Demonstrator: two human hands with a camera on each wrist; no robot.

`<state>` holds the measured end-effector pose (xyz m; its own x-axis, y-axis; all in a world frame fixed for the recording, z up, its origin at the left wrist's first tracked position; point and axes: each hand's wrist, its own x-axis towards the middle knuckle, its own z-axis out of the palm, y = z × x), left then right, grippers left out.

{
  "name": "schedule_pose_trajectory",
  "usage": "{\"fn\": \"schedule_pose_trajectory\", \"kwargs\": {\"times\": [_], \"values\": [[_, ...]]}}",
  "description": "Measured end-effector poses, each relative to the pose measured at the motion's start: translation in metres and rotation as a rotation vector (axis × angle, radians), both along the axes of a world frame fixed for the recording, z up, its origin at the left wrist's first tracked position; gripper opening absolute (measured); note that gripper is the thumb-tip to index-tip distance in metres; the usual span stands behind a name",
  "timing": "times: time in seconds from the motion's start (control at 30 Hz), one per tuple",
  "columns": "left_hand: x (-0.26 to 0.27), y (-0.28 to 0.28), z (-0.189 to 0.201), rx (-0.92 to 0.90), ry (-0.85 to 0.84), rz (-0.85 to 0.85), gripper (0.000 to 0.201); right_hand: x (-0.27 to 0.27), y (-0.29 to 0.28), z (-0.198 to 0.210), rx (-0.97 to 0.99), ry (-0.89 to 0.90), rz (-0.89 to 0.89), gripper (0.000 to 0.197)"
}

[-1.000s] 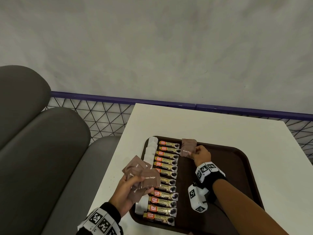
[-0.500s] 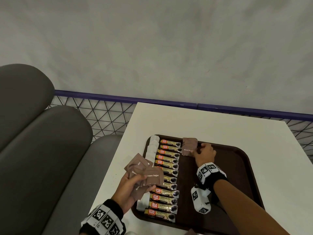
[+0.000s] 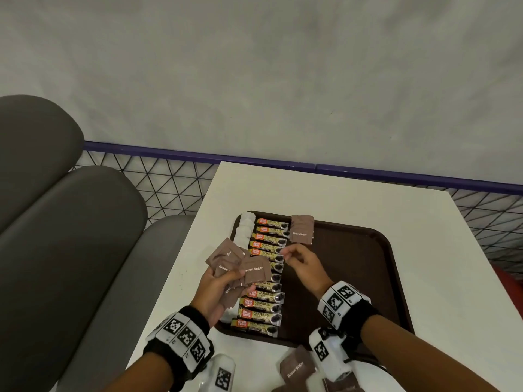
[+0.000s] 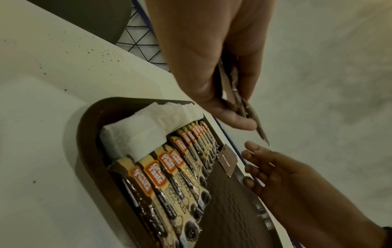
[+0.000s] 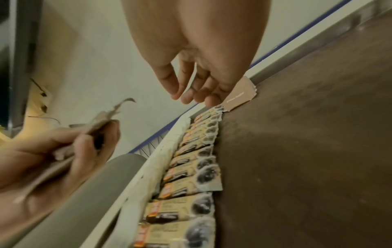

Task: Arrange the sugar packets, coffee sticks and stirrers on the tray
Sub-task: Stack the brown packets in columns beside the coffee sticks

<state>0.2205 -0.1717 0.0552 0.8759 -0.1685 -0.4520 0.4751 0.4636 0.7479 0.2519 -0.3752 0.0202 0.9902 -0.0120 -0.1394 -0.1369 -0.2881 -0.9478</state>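
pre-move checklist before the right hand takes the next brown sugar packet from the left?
1. Right hand free, fingers relaxed: ok.
2. Left hand holds the fan of brown sugar packets: ok.
3. Placed packet lies on the tray beside the far end of the coffee sticks: ok.
4. Bare tray floor nearer than the placed packet for the next one: ok.
5. Front packet loose enough to pull singly: cannot tell.
6. Stirrers on the tray: cannot tell.
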Motion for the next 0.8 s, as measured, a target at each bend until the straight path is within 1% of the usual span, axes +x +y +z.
{"fn": "schedule_pose_trajectory", "kwargs": {"times": [0.07,0.13,0.27,0.33,0.43,0.5,0.6,0.67,0.73,0.8], "values": [[-0.002,-0.002,0.001,0.016,-0.010,0.007,0.032,-0.005,0.007,0.010,0.078,0.073,0.074,0.012],[-0.003,-0.003,0.002,0.034,-0.019,0.011,0.031,-0.009,0.014,0.014,0.112,0.122,0.139,0.012],[-0.007,-0.002,0.002,0.052,-0.022,-0.005,0.028,-0.017,0.024,0.013,0.167,0.127,0.229,0.019],[-0.008,-0.002,0.002,0.040,-0.018,-0.014,0.025,-0.019,0.026,0.013,0.199,0.119,0.212,0.014],[-0.009,-0.003,0.002,-0.001,0.014,-0.040,0.022,-0.021,0.023,0.011,0.234,0.139,0.153,0.014],[-0.009,-0.004,0.002,-0.037,0.042,-0.056,0.025,-0.022,0.019,0.009,0.246,0.147,0.119,0.012],[-0.010,-0.002,0.001,-0.083,0.080,-0.056,0.027,-0.021,0.008,0.008,0.259,0.147,0.003,0.009],[-0.009,0.001,0.000,-0.064,0.074,-0.058,0.029,-0.016,-0.004,0.005,0.213,0.139,-0.127,0.010],[-0.008,0.005,-0.002,-0.040,0.073,-0.048,0.031,-0.005,-0.020,-0.003,0.125,0.154,-0.263,0.008],[-0.005,0.009,-0.005,-0.030,0.075,-0.038,0.033,0.008,-0.035,-0.016,0.015,0.175,-0.378,0.011]]}}
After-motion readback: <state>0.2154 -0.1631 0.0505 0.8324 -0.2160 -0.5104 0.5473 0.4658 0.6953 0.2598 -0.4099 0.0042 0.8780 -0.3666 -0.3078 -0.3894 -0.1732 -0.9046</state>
